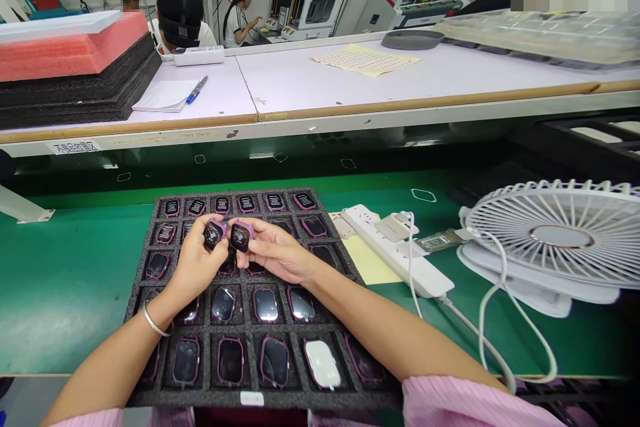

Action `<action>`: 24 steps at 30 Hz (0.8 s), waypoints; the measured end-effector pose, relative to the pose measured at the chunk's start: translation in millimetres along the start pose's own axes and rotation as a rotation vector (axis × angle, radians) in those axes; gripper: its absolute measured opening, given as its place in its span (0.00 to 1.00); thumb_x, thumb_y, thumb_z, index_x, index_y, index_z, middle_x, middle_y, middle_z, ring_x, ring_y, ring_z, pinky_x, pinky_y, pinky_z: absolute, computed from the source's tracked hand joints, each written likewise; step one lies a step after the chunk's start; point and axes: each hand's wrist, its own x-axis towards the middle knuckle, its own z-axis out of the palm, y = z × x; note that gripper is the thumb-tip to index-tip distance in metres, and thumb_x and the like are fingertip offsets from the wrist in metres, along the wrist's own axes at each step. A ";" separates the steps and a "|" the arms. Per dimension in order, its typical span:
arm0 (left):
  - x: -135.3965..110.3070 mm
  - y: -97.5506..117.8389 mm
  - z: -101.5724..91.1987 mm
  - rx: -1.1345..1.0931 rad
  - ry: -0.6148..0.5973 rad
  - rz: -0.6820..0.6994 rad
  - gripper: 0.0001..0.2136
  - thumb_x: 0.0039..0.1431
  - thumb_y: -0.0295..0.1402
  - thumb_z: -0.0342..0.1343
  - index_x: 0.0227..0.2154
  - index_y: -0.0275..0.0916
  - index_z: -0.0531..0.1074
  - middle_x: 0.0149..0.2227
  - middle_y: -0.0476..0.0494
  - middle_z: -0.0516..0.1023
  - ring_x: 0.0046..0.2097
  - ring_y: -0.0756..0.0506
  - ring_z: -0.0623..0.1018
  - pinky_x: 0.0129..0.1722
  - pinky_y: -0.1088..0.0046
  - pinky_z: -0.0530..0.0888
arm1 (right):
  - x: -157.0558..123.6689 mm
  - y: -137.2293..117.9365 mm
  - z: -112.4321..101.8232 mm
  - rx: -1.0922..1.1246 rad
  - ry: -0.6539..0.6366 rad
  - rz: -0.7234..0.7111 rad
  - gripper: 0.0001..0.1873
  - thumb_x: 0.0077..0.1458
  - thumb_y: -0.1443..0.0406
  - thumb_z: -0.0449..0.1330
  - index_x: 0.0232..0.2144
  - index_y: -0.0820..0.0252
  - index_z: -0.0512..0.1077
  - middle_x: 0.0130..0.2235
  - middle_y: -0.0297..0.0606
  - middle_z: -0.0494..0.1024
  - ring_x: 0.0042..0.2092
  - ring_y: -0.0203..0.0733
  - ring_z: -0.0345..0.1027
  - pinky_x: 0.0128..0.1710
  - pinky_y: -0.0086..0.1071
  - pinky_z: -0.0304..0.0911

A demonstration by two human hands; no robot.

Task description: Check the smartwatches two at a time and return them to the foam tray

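The left hand (195, 268) pinches one watch (213, 235) by its pink frame, and the right hand (278, 252) holds a second watch (240, 237) between thumb and fingers. Both hands are closed around their watches, which sit nearly touching, just above the fingers and over the middle of a black foam tray (200, 396). A silver bangle (153, 319) circles the left wrist.

The tray has six columns and five rows of pockets. The top row holds six watches (304, 201), and the bottom row five more watches (230, 360) plus one white piece (323, 363). Hands and forearms hide parts of the middle rows, so I can't give a full count.

The tray rests on a green mat (65, 280). To its right are one white power strip (395, 247) and one white fan (555, 233), with a white cable (493, 307) trailing from it.

On the pale shelf (300, 90) beyond lie one pad (165, 95), one blue pen (197, 89), one sheet of labels (367, 60), and pink foam (75, 47) on stacked black foam (75, 90). Farther back are three people, one (183, 17) wearing a head strap, one (239, 20) in a black cap, and one (130, 0) mostly hidden.
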 end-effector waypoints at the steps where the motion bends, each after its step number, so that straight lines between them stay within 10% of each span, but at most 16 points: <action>1: 0.0 -0.2 0.0 0.004 0.001 -0.001 0.16 0.51 0.32 0.56 0.45 0.39 0.68 0.40 0.45 0.77 0.42 0.45 0.78 0.46 0.67 0.73 | -0.2 0.0 -0.1 -0.003 0.000 0.002 0.28 0.52 0.61 0.72 0.53 0.59 0.70 0.34 0.33 0.79 0.33 0.37 0.76 0.36 0.30 0.67; 24: -1.8 1.9 1.6 0.003 0.014 0.004 0.16 0.51 0.32 0.57 0.45 0.40 0.69 0.42 0.45 0.77 0.43 0.45 0.77 0.46 0.67 0.72 | -2.5 -2.9 4.8 0.016 0.035 0.006 0.27 0.48 0.61 0.74 0.50 0.58 0.73 0.38 0.33 0.77 0.32 0.35 0.73 0.34 0.30 0.66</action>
